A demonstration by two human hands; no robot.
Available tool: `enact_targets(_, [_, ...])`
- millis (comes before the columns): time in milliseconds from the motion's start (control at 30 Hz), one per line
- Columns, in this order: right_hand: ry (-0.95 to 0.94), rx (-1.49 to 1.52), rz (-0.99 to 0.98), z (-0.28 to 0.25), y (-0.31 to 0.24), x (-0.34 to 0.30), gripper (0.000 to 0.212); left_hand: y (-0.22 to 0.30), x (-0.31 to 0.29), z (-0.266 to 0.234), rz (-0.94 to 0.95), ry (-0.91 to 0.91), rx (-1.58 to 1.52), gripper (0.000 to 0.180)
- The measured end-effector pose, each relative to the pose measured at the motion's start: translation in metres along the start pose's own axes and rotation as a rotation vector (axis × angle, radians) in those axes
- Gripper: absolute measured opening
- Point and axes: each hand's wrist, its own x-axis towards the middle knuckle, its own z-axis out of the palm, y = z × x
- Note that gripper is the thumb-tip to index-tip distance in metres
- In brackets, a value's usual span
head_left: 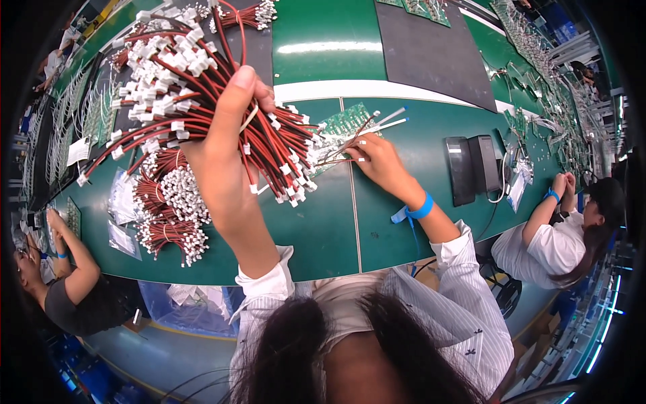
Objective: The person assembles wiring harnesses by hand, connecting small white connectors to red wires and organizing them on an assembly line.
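My left hand point(227, 155) is raised over the bench, closed around a thick bundle of red-and-black wire leads point(205, 91) with white plug connectors at their ends. A pale band point(249, 117) loops around the bundle beside my thumb. Lower and to the right, my right hand point(381, 161) pinches a few thin dark wires point(342, 152) beside the green circuit boards point(346, 122). Two white-tipped tubes or cables point(393, 120) stick out just above its fingers. A blue wrist strap point(422, 206) circles my right wrist. The held bundle partly covers the boards.
More tied wire bundles point(173, 202) lie on the green bench point(303, 249) at left, near clear plastic bags point(124, 239). A black device point(483, 163) stands at right. Dark mats point(431, 50) lie at the back. Co-workers sit at left point(81, 296) and right point(552, 242).
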Motion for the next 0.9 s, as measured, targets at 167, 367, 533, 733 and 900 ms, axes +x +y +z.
enact_targets(167, [0.080,-0.012,-0.056,0.006,0.006,-0.007,0.008,0.004,-0.001,-0.002,-0.095,0.006,-0.005,0.013])
enact_targets(367, [0.045,-0.055,-0.112,0.007,0.003,-0.005,0.011,0.002,-0.005,0.001,-0.077,-0.006,-0.106,0.012])
enact_targets(533, [0.070,-0.063,-0.058,0.013,0.014,-0.010,0.012,0.003,-0.007,0.001,-0.073,-0.012,-0.137,0.011])
enact_targets(733, [0.096,-0.012,-0.084,0.017,0.001,-0.005,0.010,0.004,-0.011,0.006,0.012,-0.030,-0.140,0.012])
enact_targets(900, [0.000,0.053,-0.079,0.018,-0.032,0.007,0.013,0.002,-0.007,0.002,-0.248,-0.184,-0.211,0.015])
